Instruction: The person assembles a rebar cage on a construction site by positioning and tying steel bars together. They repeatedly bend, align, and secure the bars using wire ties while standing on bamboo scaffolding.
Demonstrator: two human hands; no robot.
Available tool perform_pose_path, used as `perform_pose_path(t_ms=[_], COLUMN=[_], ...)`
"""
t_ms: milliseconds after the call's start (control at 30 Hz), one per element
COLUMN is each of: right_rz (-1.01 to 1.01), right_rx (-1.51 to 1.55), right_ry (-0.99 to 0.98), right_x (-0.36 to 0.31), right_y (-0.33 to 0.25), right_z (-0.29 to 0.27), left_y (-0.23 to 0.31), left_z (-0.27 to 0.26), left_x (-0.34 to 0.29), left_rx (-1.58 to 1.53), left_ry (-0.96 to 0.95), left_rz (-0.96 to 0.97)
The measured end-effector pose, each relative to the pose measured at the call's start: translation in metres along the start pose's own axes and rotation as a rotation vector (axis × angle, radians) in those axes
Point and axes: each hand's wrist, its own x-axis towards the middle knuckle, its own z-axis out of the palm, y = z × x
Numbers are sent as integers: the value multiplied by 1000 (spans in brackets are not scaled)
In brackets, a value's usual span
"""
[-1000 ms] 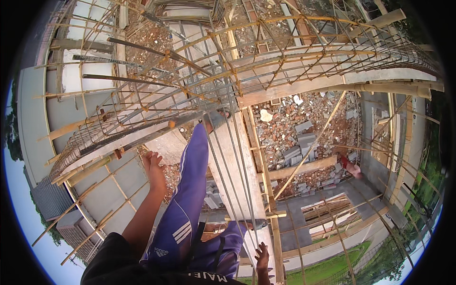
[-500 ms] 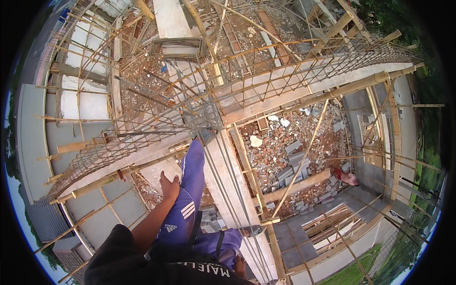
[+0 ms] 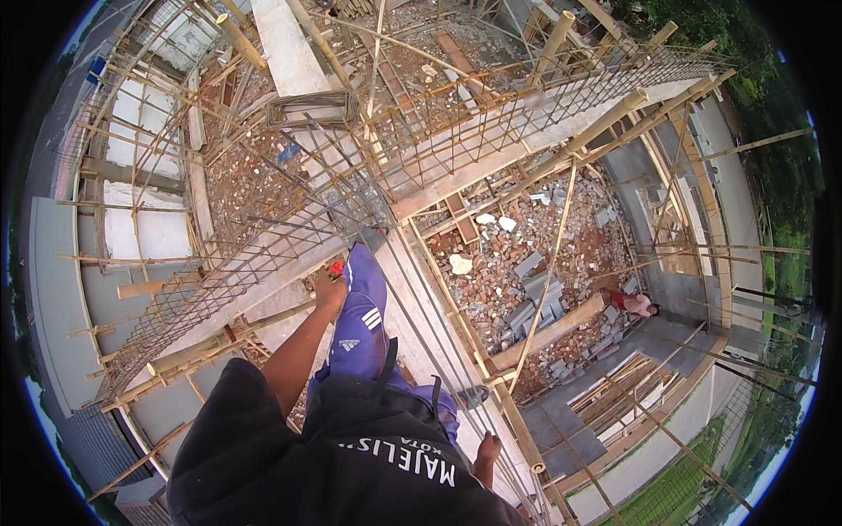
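Observation:
My left hand [image 3: 330,293] reaches down beside my bent leg in blue trousers [image 3: 357,320]. Its fingers are closed at a small red thing [image 3: 337,267], whose kind I cannot make out. Just beyond it, my shoe [image 3: 369,237] stands where the steel rebar cages [image 3: 346,206] cross. My right hand [image 3: 489,449] is low over the pale formwork board [image 3: 414,298], beside long steel bars [image 3: 438,329] running along it. Its fingers are too small to read. Behind the bars shows my other shoe [image 3: 474,397].
Bamboo poles [image 3: 605,123] and wooden edges frame the beams. Far below lies rubble [image 3: 526,254] with broken bricks and grey blocks. Another person [image 3: 633,303] is down by the grey wall. A stack of bent steel stirrups [image 3: 311,110] rests by a white board [image 3: 289,53].
My left hand has gone forward from beside my knee, and its spread fingers have closed at the red thing. My right hand has come out to the right. My body leans further forward.

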Motion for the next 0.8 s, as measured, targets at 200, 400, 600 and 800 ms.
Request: perform_pose_path(t_ms=[200, 400, 600, 800], right_rz=[313, 528, 620, 514], right_rx=[-291, -227, -68, 110], right_ry=[399, 660, 588, 373], right_x=[-19, -51, -79, -93], right_y=[45, 45, 100, 80], right_z=[-64, -130, -133, -94], left_y=[44, 1, 6, -10], left_z=[20, 28, 51, 65], left_x=[-18, 3, -5, 54], left_rx=[149, 84, 142, 192], left_ry=[-101, -132, -281, -347], left_rz=[144, 172, 46, 153])
